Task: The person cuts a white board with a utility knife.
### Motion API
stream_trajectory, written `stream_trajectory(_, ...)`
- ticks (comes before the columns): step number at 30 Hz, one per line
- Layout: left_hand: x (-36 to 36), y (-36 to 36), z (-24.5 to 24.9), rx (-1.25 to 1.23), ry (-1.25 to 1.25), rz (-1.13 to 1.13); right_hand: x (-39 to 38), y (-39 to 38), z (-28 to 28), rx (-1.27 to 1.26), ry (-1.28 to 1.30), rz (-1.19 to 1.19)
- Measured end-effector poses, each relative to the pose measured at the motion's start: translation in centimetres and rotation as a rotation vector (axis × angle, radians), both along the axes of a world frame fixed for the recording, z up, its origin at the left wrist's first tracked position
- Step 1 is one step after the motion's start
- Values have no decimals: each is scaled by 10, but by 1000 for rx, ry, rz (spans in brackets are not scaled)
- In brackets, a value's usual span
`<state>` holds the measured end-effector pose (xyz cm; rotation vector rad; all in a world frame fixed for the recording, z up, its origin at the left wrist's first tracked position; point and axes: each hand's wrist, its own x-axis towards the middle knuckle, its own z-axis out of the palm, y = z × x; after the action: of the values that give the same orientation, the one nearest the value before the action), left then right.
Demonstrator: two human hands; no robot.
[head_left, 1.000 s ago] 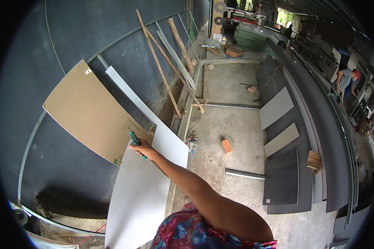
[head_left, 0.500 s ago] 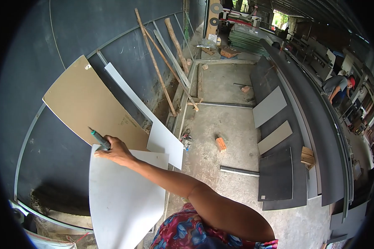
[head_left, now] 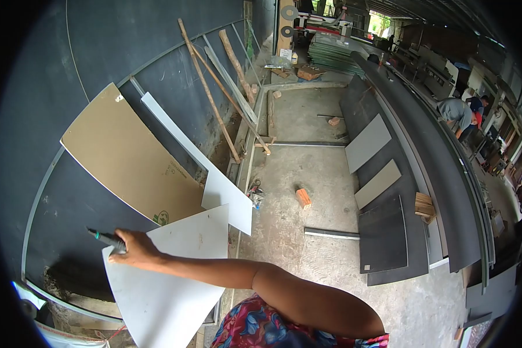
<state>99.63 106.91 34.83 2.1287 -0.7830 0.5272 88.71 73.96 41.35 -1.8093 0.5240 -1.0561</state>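
Observation:
My right hand (head_left: 134,248) reaches across to the left, closed around a dark pen-like tool (head_left: 105,239) with a teal band and thin pointed tip. Its exact kind is not clear. The same hand grips the upper left corner of a white panel (head_left: 174,278), with the thumb on its near face. The panel stands tilted in front of a brown board (head_left: 127,153) and another white, narrow-necked panel (head_left: 226,200), both leaning at the dark wall. My left hand is out of view.
Wooden poles (head_left: 209,93) lean against the dark wall (head_left: 156,35). A brick (head_left: 303,198) and a metal bar (head_left: 332,234) lie on the concrete floor. Dark sheets (head_left: 385,235) stand along the right, with a wood block (head_left: 424,204). People (head_left: 458,113) bend over work beyond them.
My right hand has moved left and toward me, and the gripped panel corner has swung down with it. More of the brown board shows. A second person appears at the right.

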Motion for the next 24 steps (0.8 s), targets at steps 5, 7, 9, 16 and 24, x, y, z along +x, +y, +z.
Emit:
stream_trajectory(5,1,-56,26,-34,128,-349,25,47,-10,-68,-109,-53)
stream_trajectory(7,2,-84,27,74,135,-433,24,61,-8,16,-39,50)
stream_trajectory(9,8,-103,24,87,55,-248,35,72,-19,2,-122,57)
stream_trajectory(16,18,-97,36,71,172,-157,4,73,-32,115,-183,249)
stream_trajectory(24,17,-56,10,-152,221,-164,-51,60,-99,55,102,165)
